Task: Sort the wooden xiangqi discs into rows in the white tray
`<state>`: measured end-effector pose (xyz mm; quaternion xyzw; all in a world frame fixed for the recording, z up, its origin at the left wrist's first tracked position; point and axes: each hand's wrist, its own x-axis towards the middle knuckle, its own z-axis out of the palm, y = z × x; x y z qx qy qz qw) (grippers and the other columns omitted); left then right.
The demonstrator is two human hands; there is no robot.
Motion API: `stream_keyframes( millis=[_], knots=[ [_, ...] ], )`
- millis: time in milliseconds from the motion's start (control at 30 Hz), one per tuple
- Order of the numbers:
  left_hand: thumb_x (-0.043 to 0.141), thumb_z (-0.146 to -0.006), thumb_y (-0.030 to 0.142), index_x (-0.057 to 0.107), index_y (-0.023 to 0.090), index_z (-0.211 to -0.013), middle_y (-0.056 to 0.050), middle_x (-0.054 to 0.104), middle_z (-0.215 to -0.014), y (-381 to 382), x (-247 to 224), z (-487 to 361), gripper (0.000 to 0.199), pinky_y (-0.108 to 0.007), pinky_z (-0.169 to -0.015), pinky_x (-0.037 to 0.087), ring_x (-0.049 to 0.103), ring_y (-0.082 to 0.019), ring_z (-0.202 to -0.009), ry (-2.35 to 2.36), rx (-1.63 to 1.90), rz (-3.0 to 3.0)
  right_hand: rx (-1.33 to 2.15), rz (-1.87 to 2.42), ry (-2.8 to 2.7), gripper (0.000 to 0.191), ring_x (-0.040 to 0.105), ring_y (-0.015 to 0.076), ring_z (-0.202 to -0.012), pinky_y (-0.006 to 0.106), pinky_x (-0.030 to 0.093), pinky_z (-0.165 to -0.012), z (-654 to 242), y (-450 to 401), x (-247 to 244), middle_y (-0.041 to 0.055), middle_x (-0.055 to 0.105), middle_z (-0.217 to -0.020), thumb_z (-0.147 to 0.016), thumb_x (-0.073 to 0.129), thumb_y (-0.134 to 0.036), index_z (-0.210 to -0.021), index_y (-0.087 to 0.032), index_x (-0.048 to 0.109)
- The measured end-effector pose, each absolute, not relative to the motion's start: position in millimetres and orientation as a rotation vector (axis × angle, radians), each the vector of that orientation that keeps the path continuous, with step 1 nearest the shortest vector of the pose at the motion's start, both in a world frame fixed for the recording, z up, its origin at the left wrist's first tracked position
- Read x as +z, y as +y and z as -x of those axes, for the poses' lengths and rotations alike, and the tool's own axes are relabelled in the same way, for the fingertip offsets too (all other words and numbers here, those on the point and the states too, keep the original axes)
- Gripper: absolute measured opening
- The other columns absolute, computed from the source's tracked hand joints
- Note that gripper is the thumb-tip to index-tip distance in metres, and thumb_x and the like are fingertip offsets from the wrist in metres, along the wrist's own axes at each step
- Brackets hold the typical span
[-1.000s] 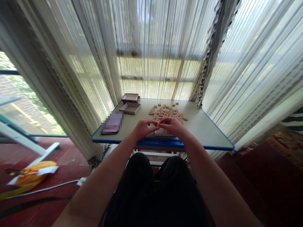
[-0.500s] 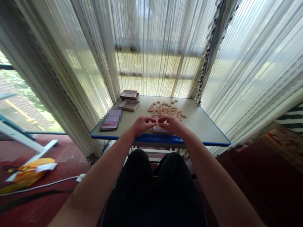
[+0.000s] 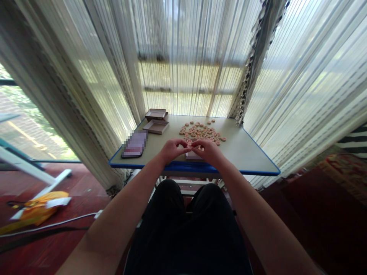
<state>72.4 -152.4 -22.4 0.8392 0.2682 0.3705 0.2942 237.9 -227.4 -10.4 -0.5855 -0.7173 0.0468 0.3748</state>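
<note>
Over a small shallow box [image 3: 192, 156] at the table's front edge, my left hand [image 3: 173, 150] and my right hand [image 3: 208, 150] meet fingertip to fingertip. Both are closed in a pinch around what looks like a round wooden piece, mostly hidden by the fingers. Another round piece [image 3: 189, 141] with a red mark shows just behind the fingertips, in the box. Many loose round pieces [image 3: 200, 132] lie scattered on the table beyond my hands.
On the table's [image 3: 246, 152] left side are an open shallow tray [image 3: 156, 127], stacked box parts [image 3: 156, 114] behind it, and a blurred flat device [image 3: 134, 145]. Curtains [image 3: 189, 76] hang behind the table. An orange bag [image 3: 43, 206] lies on the floor at left.
The fingertips of both hands have shifted slightly over the box. The camera view has moved a little; the trays and loose pieces stay in place.
</note>
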Motion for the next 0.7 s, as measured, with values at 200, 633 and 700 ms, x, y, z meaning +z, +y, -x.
stream_keyframes(
  millis=[200,633,700],
  knots=[
    [0.063,-0.062,0.049,0.066,0.014,-0.076,0.001,0.055,-0.060,-151.4,-22.7,-71.2,0.039,-0.022,-0.050,0.030,0.036,-0.008,-0.052,0.745,0.975,-2.214,0.115,1.480,-1.886,0.021,0.058,0.0135,-0.076,0.024,0.042,-0.072,-238.3,-225.0,-7.9,0.0026,0.068,-0.086,-0.073,0.059,-0.033,-0.086,-0.019,0.067],
    [0.061,-0.067,0.038,0.068,0.014,-0.082,-0.002,0.064,-0.072,-146.3,-25.1,-70.0,0.029,-0.022,-0.059,0.037,0.050,-0.011,-0.064,0.637,0.883,-2.205,0.066,1.496,-2.029,0.014,0.059,0.0139,-0.077,0.025,0.039,-0.079,-237.9,-223.0,-4.5,0.0014,0.068,-0.078,-0.071,0.057,-0.024,-0.077,-0.019,0.068],
    [0.060,-0.067,0.036,0.068,0.014,-0.083,-0.002,0.064,-0.073,-145.5,-25.9,-69.9,0.028,-0.022,-0.060,0.039,0.051,-0.011,-0.065,0.630,0.868,-2.203,0.078,1.530,-2.039,0.014,0.059,0.0137,-0.076,0.024,0.040,-0.077,-238.8,-223.0,-3.0,0.0017,0.068,-0.078,-0.071,0.057,-0.025,-0.078,-0.019,0.067]
  ],
)
